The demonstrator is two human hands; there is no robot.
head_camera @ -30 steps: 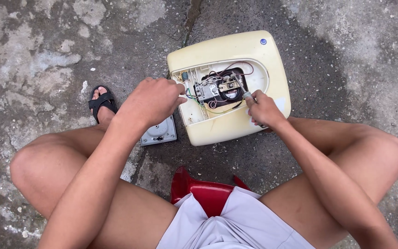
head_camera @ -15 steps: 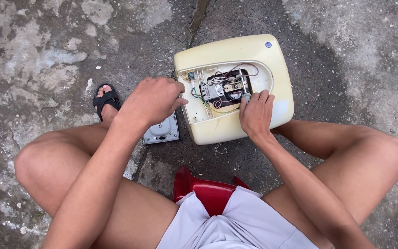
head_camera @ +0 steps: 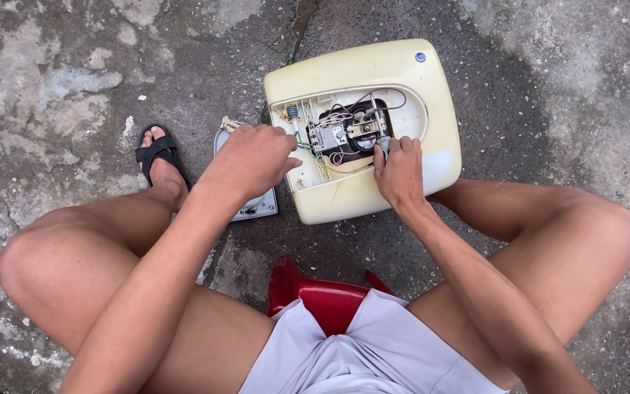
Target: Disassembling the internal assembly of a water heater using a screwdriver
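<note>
left hand (head_camera: 251,162): fingers curled loosely on cream casing (head_camera: 432,109) edge
right hand (head_camera: 398,171): fingertips pressed together, pinching a small grey part beside wiring (head_camera: 344,131)

A small round blue badge (head_camera: 420,57) sits near the cream housing's (head_camera: 373,69) far right corner.

The rough, stained concrete floor (head_camera: 74,66) carried a cream appliance housing (head_camera: 402,73) lying opened, a grey cover panel (head_camera: 257,206) just beside its left edge, a red stool (head_camera: 322,295), and a sandalled foot (head_camera: 158,157).
</note>
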